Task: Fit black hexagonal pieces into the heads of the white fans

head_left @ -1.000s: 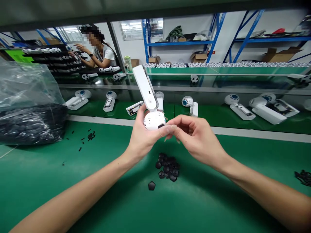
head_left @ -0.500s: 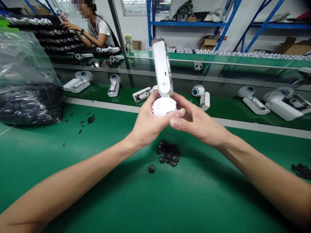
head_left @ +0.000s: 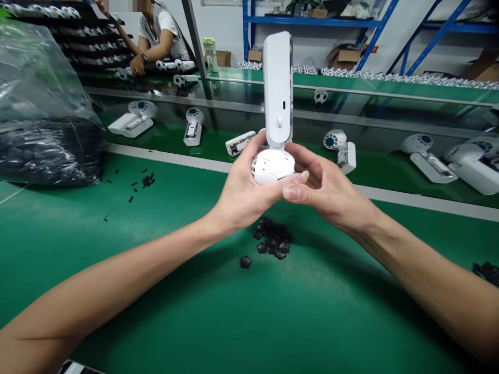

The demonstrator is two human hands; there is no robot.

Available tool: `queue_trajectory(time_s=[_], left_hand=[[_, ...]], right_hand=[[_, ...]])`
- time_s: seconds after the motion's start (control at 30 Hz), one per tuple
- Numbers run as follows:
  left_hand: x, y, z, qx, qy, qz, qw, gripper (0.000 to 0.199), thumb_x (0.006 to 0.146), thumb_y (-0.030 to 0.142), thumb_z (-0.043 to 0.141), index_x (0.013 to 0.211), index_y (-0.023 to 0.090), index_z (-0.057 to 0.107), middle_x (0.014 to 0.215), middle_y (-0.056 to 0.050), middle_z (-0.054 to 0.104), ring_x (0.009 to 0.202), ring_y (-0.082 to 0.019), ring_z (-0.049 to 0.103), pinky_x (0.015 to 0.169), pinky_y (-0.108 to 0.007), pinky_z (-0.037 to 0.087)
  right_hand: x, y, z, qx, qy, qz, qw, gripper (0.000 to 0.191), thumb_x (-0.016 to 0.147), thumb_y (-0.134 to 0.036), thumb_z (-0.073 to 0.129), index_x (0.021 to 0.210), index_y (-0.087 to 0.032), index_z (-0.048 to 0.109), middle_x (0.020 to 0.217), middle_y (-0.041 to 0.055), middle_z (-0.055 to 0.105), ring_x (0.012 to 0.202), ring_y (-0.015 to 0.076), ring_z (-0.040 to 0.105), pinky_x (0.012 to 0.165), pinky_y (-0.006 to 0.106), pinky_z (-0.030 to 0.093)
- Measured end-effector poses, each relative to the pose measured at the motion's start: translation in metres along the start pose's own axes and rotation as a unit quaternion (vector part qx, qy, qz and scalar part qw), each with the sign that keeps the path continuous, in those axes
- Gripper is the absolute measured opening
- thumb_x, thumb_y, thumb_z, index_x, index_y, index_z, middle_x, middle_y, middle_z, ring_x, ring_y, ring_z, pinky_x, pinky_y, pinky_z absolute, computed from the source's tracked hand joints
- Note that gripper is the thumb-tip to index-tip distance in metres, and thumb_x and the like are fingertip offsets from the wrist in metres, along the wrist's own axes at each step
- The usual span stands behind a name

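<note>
My left hand cups a white ball-shaped housing from the left and below. A long white rounded bar stands upright on top of the ball, with a small slot and a small tab on its face. My right hand curls around the ball's right side, its fingers on the housing and its thumb tip beside my left thumb. Below my hands lies a small heap of black pentagonal pieces. One loose pentagon rests apart on the green bench mat.
A clear plastic bag of black pieces lies at the left, with small black bits scattered nearby. Several white ball-and-bar units sit on a raised green shelf behind a white edge. A person works beyond it, before blue racks.
The white bar has swung from leaning left to nearly upright as my hands turned the ball. The whole scene has shifted upward in the view.
</note>
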State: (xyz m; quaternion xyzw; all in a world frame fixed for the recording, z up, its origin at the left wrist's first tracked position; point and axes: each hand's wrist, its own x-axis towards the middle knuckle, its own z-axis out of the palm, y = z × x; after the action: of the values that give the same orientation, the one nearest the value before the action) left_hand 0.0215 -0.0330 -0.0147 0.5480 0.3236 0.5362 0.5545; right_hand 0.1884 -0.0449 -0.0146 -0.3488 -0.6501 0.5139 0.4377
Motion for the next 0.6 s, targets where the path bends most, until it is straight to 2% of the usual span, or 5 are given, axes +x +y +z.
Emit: queue_trajectory(time_s=[0.1,0.17,0.3,0.43,0.6], left_hand=[[0.011,-0.001,-0.006,-0.022,0.016,-0.001,1.000,0.062,0.059,0.025,0.105,0.112,0.021,0.072,0.101,-0.004,0.075,0.104,-0.026,0.073,0.079,-0.030,0.062],[0.023,0.000,-0.015,-0.048,0.045,-0.005,0.998,0.054,0.064,0.030,0.104,0.106,0.020,0.071,0.101,-0.005,0.075,0.104,-0.026,0.074,0.077,-0.030,0.063],[0.043,0.007,-0.032,-0.085,0.088,-0.022,0.992,0.044,0.073,0.041,0.099,0.099,0.022,0.068,0.100,-0.006,0.076,0.107,-0.026,0.075,0.071,-0.026,0.064],[0.046,0.011,-0.035,-0.106,0.100,-0.020,0.989,0.044,0.081,0.053,0.093,0.101,0.022,0.069,0.096,-0.006,0.074,0.105,-0.026,0.076,0.068,-0.025,0.064],[0.043,0.009,-0.033,-0.132,0.087,-0.018,0.987,0.046,0.094,0.065,0.075,0.110,0.021,0.071,0.098,-0.009,0.075,0.105,-0.027,0.076,0.064,-0.027,0.063]], right_hand=[[-0.004,0.000,-0.002,-0.071,0.053,-0.009,0.996,0.077,0.092,-0.062,0.083,0.154,-0.025,0.059,0.152,0.0109,0.068,0.129,0.0297,0.071,0.101,0.040,0.063],[-0.010,0.000,-0.001,-0.199,0.066,-0.013,0.978,0.051,0.099,-0.054,0.078,0.140,-0.025,0.070,0.132,0.0095,0.079,0.111,0.0279,0.077,0.091,0.039,0.062],[-0.022,0.003,0.009,-0.438,-0.135,-0.006,0.889,0.005,0.097,-0.028,0.083,0.097,-0.023,0.083,0.092,0.0053,0.082,0.087,0.0259,0.073,0.076,0.037,0.052],[-0.024,0.011,0.023,-0.500,-0.241,0.001,0.832,0.010,0.098,-0.032,0.082,0.099,-0.022,0.084,0.099,0.0075,0.079,0.094,0.0277,0.065,0.074,0.038,0.045],[-0.021,0.018,0.028,-0.478,-0.256,0.019,0.840,0.009,0.102,-0.028,0.078,0.098,-0.021,0.081,0.102,0.0069,0.078,0.097,0.0257,0.064,0.078,0.037,0.045]])
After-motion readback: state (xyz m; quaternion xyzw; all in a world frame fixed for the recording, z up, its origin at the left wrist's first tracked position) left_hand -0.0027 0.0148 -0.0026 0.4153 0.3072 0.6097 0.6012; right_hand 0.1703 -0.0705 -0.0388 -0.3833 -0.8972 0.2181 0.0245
